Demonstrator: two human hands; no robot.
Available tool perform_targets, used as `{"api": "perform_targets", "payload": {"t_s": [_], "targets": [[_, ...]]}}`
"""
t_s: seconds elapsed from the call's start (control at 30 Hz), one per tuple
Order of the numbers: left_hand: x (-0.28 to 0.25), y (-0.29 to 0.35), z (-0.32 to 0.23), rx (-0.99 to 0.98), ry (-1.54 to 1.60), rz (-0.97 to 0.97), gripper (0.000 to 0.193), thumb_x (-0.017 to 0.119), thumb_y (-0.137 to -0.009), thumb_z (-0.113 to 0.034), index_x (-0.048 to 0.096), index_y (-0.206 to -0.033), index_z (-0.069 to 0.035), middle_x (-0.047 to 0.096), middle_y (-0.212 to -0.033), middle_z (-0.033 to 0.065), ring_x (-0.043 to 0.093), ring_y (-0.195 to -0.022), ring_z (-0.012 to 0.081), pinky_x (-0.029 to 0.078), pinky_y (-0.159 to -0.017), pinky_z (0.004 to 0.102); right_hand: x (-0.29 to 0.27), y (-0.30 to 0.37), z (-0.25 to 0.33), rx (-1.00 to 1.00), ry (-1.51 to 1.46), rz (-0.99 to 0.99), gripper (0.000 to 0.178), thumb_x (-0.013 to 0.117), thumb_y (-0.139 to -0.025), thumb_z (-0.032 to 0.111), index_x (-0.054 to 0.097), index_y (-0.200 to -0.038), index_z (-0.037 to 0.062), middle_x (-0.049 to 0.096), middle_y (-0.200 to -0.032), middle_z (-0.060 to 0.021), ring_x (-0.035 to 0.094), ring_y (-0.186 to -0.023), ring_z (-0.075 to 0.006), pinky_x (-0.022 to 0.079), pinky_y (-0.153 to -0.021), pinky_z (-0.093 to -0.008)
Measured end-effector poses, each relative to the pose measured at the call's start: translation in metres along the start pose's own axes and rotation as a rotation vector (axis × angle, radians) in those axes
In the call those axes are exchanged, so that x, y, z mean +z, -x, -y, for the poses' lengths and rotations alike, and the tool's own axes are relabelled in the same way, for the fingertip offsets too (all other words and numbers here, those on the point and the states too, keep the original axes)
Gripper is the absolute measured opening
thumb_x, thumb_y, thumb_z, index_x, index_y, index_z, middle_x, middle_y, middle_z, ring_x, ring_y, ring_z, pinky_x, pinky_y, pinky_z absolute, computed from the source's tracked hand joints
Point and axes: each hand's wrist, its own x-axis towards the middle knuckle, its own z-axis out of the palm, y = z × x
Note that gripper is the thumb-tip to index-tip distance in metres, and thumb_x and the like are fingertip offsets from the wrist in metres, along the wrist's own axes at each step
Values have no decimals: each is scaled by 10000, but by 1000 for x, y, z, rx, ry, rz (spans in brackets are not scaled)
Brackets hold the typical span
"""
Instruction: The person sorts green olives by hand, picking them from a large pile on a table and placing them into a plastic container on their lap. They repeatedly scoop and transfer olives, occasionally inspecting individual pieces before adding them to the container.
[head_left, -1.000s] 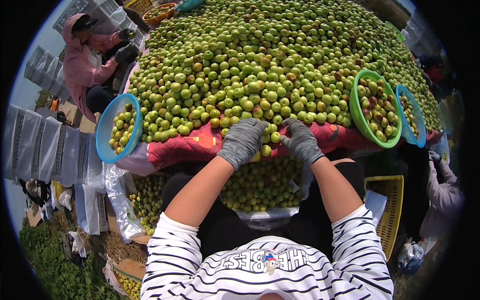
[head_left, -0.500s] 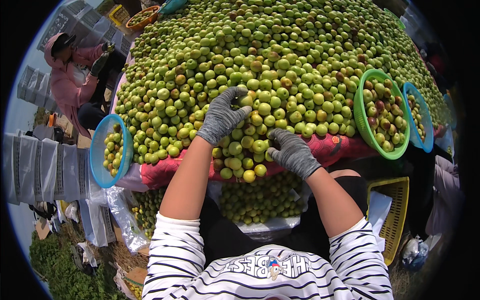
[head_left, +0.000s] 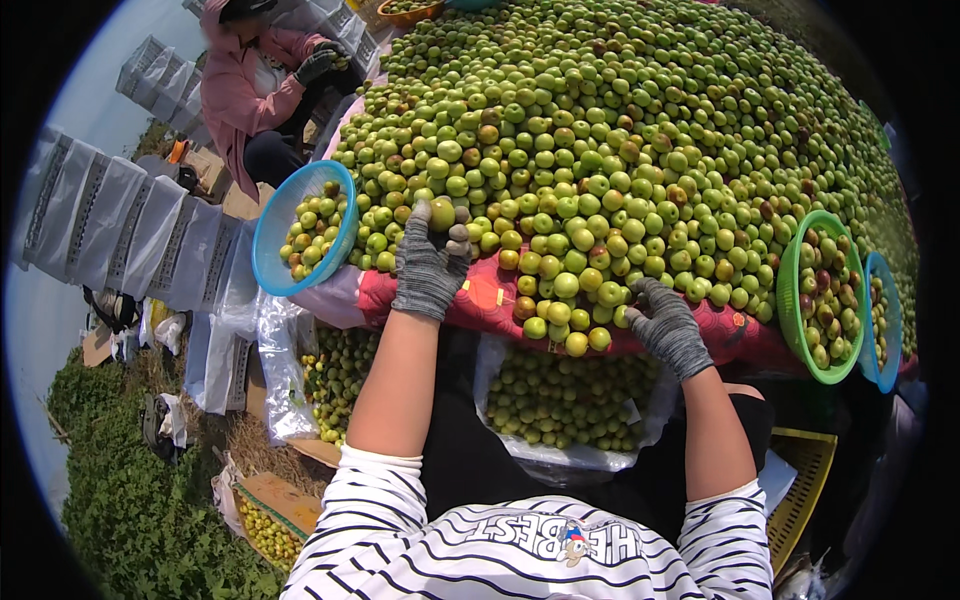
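Observation:
A large heap of small round green jujubes (head_left: 600,160), some blushed brown, covers the table in front of me. My left hand (head_left: 430,268), in a grey knit glove, is raised at the heap's left front, close to the blue basket (head_left: 345,235). Its fingers and thumb are closed around one green jujube (head_left: 442,213). My right hand (head_left: 672,328), gloved likewise, rests at the right side of the small mound at the front edge. Its thumb and fingers are apart beside the jujubes, with nothing visibly gripped.
A red patterned cloth (head_left: 485,292) hangs over the table edge. Below it, a plastic-lined container (head_left: 655,420) holds more jujubes. At right are a green basket (head_left: 790,300), another blue basket (head_left: 888,350) and a yellow crate (head_left: 810,470). A person in pink (head_left: 235,100) sits at far left.
My left hand has moved left from the front mound toward the blue basket, holding a jujube. My right hand stays by the mound, its fingers spread slightly differently. The whole view has shifted.

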Motion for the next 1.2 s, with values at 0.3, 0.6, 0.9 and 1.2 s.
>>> {"api": "perform_targets", "payload": {"t_s": [0.3, 0.6, 0.9, 1.2], "targets": [[-33, 15, -84, 538, -257, -542, 410, 544, -985, -293, 458, -1327, -84, 561, -1254, 197, 623, -1039, 284, 586, -726, 274, -3, 2, -6, 7, 24, 44, 617, 713, -766, 211, 492, -1323, 60, 605, -1206, -173, 654, -973, -272, 524, -894, -373], [26, 90, 116, -119, -2213, 109, 1136, 895, -548, -504, 284, -1437, -147, 364, -1301, 233, 460, -1223, 415, 471, -982, 476, 37, 40, 12, -97, 202, -50, 1112, 897, -580, 374, 268, -1446, 70, 356, -1417, -245, 340, -1351, -412, 349, -1113, -472], [-7, 76, 135, -82, -2023, -38, 1119, 914, -562, -257, 237, -1442, -123, 339, -1289, 213, 477, -1166, 404, 492, -953, 464, 72, 32, 2, -185, 56, -232, 1056, 877, -616, 282, 258, -1437, 39, 394, -1359, -236, 386, -1295, -409, 346, -1107, -457], [-45, 65, 160, 225, -1694, 210, 1032, 894, -582, -149, 278, -1403, -43, 417, -1325, 164, 469, -1226, 291, 426, -1051, 395, 77, 15, -13, -101, -741, 142, 970, 799, -699, 124, 212, -1471, 105, 399, -1392, -162, 400, -1308, -276, 361, -1101, -385]]}}
